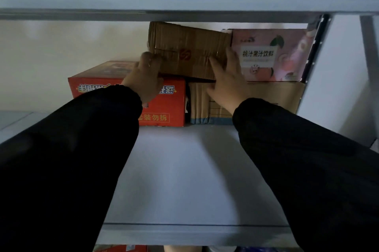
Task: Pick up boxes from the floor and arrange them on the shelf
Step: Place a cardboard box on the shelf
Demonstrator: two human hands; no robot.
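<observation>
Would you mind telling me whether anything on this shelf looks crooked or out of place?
Yes: the upper brown box sits tilted, its left end higher, over the red box and the lower brown box, not yet squared beside the pink carton.

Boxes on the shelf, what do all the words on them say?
"桃汁果汁饮料": on the pink box; smaller print there is blurred.
"装勿拆": on the red box, start hidden behind a sleeve; its upside-down yellow letters are partly covered.
The brown box: a red round logo, print too blurred.
</observation>
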